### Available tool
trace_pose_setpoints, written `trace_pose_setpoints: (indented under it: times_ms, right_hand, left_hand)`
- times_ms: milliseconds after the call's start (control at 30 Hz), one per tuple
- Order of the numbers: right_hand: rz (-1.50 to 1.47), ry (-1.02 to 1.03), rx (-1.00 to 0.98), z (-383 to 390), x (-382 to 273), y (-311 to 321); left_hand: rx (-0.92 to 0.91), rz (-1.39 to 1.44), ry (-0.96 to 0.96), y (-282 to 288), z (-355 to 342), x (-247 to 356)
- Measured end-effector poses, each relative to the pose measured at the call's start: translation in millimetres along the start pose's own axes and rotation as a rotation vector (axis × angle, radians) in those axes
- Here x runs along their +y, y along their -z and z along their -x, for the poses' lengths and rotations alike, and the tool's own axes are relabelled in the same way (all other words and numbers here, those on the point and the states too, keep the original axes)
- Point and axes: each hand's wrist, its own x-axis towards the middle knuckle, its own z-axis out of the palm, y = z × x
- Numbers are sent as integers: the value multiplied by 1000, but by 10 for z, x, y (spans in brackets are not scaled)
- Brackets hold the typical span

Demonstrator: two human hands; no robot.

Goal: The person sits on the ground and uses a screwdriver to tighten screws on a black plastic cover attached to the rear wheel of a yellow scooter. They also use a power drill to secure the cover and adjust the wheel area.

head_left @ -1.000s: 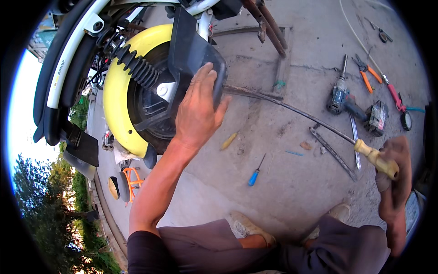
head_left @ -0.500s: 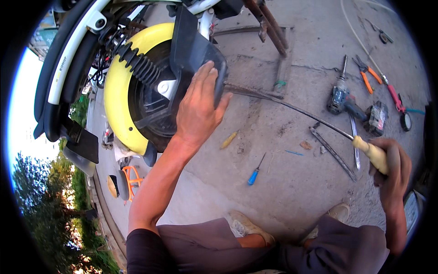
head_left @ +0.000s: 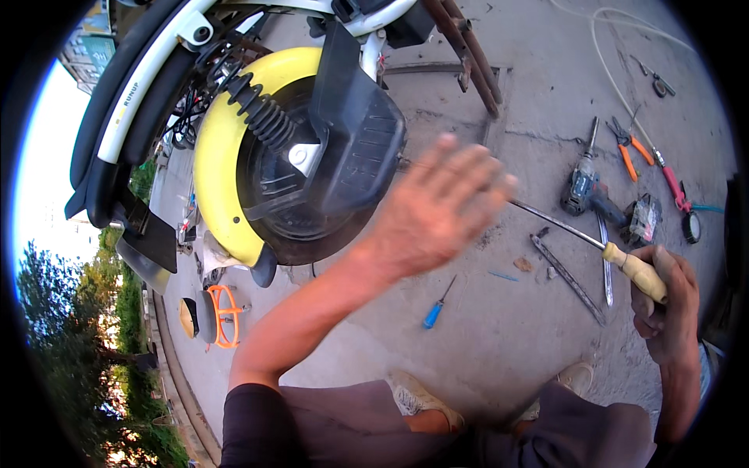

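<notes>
My right hand (head_left: 672, 300) is wrapped round the cream handle of a long screwdriver (head_left: 636, 273). Its thin metal shaft runs leftward and passes behind my left hand, toward the edge of a black plastic cover (head_left: 363, 152); the tip is hidden. Off the cover, my left hand (head_left: 433, 210) hangs in the air with fingers stretched out, slightly blurred and holding nothing. That cover sits over a scooter wheel with a yellow fender (head_left: 218, 171). A black coil-spring shock absorber (head_left: 265, 117) slants beside it.
On the concrete lie a blue-handled screwdriver (head_left: 433, 312), a cordless impact wrench (head_left: 585, 183), orange-handled pliers (head_left: 628, 148), metal bars (head_left: 568, 279) and an air hose with a red-gripped gauge (head_left: 677, 187). A rusty metal stand (head_left: 468, 58) rises at the back. An orange frame (head_left: 225, 316) is at the left.
My left hand has lifted off the black cover and moved right, in front of the screwdriver's shaft. My right hand keeps its hold on the handle. The view has shifted slightly.
</notes>
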Motion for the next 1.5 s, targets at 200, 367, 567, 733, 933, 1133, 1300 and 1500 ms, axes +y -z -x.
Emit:
trace_pose_setpoints:
  times_ms: [200, 367, 567, 733, 933, 1133, 1300, 1500]
  right_hand:
    - [759, 683, 18, 158, -20, -42]
    - [896, 752, -35, 99, 54, 112]
    - [230, 146, -78, 80, 0, 61]
    - [1112, 937, 77, 32, 137, 247]
    - [235, 82, -36, 8, -222, 11]
    - [1027, 883, 22, 71, -422, -99]
    - [1029, 1028, -16, 21, -475, -7]
    - [67, -94, -160, -48, -415, 1]
  left_hand:
    - [7, 278, -121, -234, -359, 404]
    - [131, 329, -72, -294, -329, 375]
    - [-66, 368, -232, 42, 201, 494]
    - [-611, 513, 424, 401, 1343, 202]
    - [249, 864, 1768, 259, 3169, 269]
    - [801, 391, 1465, -30, 2733, -50]
    - [877, 453, 1499, -328, 2589, -3]
    - [466, 765, 1521, -863, 2953, -55]
